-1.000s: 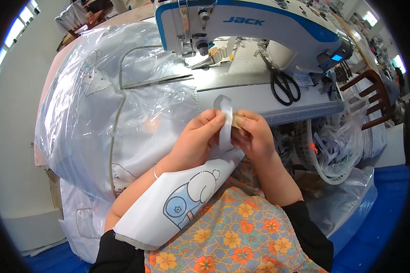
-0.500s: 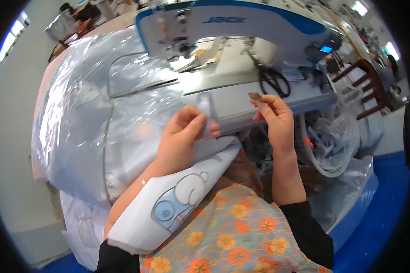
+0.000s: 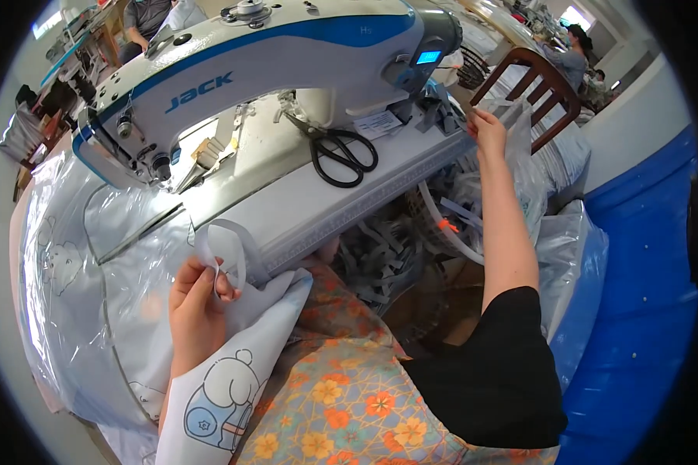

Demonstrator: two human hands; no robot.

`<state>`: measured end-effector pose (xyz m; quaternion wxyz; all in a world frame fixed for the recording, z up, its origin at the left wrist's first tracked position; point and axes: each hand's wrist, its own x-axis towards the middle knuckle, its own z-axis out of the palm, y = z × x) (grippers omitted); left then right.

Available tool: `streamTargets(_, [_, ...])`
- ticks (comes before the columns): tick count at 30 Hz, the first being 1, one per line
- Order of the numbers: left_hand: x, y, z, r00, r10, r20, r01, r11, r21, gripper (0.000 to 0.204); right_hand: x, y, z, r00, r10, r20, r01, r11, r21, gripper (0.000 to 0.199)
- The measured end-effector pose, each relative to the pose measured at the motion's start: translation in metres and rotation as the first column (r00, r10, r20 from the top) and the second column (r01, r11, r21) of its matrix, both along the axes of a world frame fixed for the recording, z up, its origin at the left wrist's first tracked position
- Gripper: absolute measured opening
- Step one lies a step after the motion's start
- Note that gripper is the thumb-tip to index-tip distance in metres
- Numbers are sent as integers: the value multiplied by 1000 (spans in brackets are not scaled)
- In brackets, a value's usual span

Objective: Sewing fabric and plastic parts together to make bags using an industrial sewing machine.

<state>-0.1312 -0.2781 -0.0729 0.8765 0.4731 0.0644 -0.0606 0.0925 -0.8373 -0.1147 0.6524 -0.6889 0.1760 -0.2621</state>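
now the right hand (image 3: 486, 130) has left the grey strap loop (image 3: 223, 249) and reaches far right past the sewing machine (image 3: 271, 70), fingers closed on something small i cannot make out, while the left hand (image 3: 196, 306) alone pinches the loop at the table edge.

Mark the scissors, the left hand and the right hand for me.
scissors (image 3: 340, 152), head view, on the black handle loops.
left hand (image 3: 198, 306), head view, on the back of the hand.
right hand (image 3: 488, 132), head view, on the back of the hand, near the table's far end.
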Motion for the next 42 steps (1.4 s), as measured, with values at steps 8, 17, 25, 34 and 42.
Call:
streamTargets(8, [-1,1,-4,999,30,-26,-30,999,24,15,42,-2,-13,992,-84,-99,77,994,-71,15])
streamTargets(17, [1,-1,-8,999,14,-32,-13,999,34,15,68,-31,-22,961,-206,-183,96,873,-479,12])
streamTargets(25, [2,1,-12,998,30,-55,-26,997,77,16,71,-29,-9,914,-394,-91,21,270,-963,22])
streamTargets(34, [-3,3,-2,994,24,-111,-14,996,90,16,80,-16,-26,934,-296,-198,-4,548,-837,18])
streamTargets(42, [3,-6,-3,993,-53,-109,63,993,96,25,61,-70,-20,968,-249,-6,141,569,-810,35])
